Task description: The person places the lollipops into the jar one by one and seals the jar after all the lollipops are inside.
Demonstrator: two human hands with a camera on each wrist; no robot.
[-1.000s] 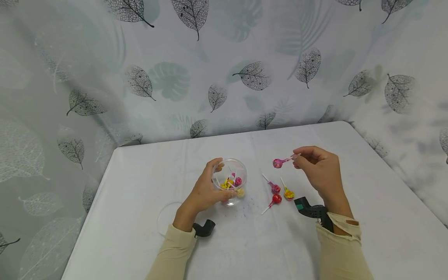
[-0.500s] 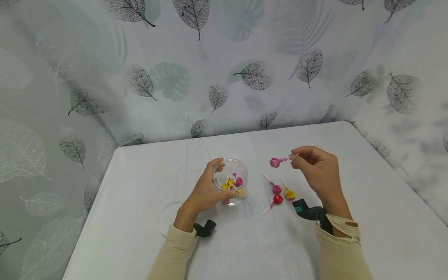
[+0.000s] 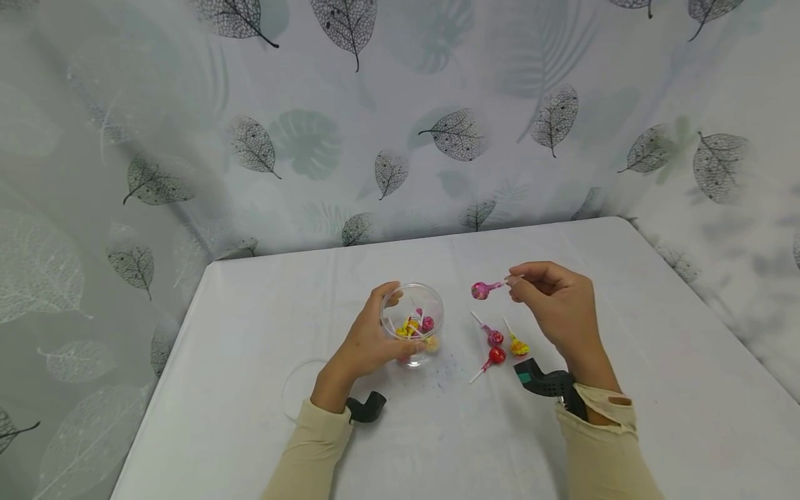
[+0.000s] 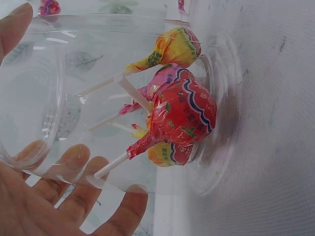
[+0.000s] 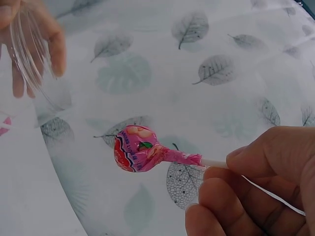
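My left hand (image 3: pixel 369 337) grips a clear plastic jar (image 4: pixel 113 54) around its side, thumb and fingers on opposite walls. Inside, wrapped lollipops in red (image 4: pixel 184 110), pink and yellow (image 4: pixel 178 46) lie at the bottom with their white sticks pointing toward the mouth. My right hand (image 3: pixel 559 302) pinches the white stick of a pink-wrapped lollipop (image 5: pixel 138 149) between thumb and forefinger, its head pointing left toward the jar. That lollipop is up in the air, right of the jar's rim in the head view.
Between the hands lie three more lollipops on the white table (image 3: pixel 250 333): a purple-pink one (image 3: pixel 494 337), a red one (image 3: pixel 496 355) and a yellow one (image 3: pixel 519 346). A clear round lid (image 3: pixel 300 389) lies left of my left forearm. Leaf-patterned cloth (image 3: pixel 400 125) hangs behind the table.
My right hand has moved left with the pink lollipop, bringing it closer to the jar. My left hand and the jar stay in about the same place.
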